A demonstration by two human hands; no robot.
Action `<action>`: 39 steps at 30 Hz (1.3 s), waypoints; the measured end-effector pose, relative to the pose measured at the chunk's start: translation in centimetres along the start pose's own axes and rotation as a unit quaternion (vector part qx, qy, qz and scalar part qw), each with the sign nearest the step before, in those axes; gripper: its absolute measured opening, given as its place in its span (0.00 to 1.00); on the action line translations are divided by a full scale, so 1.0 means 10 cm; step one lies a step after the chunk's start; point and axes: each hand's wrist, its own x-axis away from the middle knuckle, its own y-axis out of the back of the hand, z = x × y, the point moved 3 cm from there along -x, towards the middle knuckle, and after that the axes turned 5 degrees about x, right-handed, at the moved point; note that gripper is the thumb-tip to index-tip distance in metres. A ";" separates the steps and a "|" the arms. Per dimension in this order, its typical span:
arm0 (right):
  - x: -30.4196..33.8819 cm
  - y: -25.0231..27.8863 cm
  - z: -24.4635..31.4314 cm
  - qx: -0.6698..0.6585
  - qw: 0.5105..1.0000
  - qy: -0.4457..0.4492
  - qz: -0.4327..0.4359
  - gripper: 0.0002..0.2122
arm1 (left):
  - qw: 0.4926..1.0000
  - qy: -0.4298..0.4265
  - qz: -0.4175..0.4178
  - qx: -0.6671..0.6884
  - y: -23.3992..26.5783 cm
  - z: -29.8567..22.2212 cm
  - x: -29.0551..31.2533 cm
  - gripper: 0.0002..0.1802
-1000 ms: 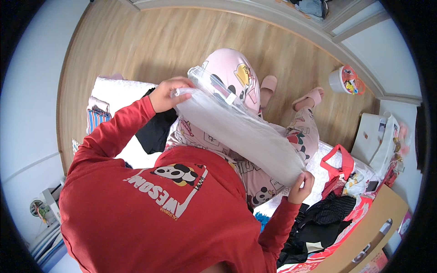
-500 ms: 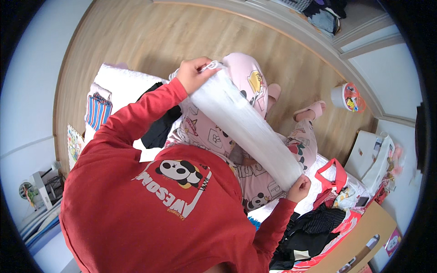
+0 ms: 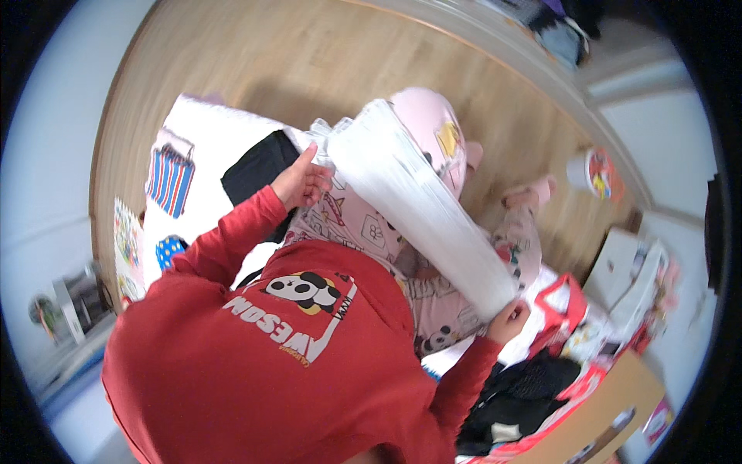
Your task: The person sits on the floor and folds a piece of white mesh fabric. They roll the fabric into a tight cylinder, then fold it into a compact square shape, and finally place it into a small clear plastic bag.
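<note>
Across the pink printed trousers (image 3: pixel 425 116) lies a long folded strip of sheer white cloth (image 3: pixel 421 209), slanting from the far left of the lap down to its near right. Half a second ago both hands held it; now only the right hand (image 3: pixel 508 321) does, its fingers still closed on the near corner, at the right edge of the trousers. The left hand (image 3: pixel 304 184) has let go of the far end and drawn back to the left side of the trousers, holding no cloth, its thumb out and fingers loosely curled. Whether it touches the white straps (image 3: pixel 318 135) just beyond it, I cannot tell. Since then the freed end of the strip has fanned wider over the far left of the trousers, while the end in the right hand stays gathered. Left of the trousers, more of the folded black cloth (image 3: pixel 259 166) shows than before, and past it lies a striped piece (image 3: pixel 170 182). A blue dotted item (image 3: pixel 169 251), earlier out of sight, now shows farther left of the trousers, beside the sleeve (image 3: pixel 220 243).
</note>
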 end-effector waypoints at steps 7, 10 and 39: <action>-0.12 0.25 0.12 -0.014 0.997 0.051 0.056 0.05 | 0.964 -0.232 0.087 0.100 -0.32 -0.25 -0.23 0.16; 0.05 0.63 -0.45 -0.088 0.991 -0.099 0.016 0.04 | 0.950 -0.282 0.095 0.091 0.08 -0.75 -0.38 0.19; 0.64 0.59 -0.30 -0.238 0.957 -0.155 0.053 0.17 | 0.373 -0.578 0.434 -0.582 -2.98 1.43 0.93 0.44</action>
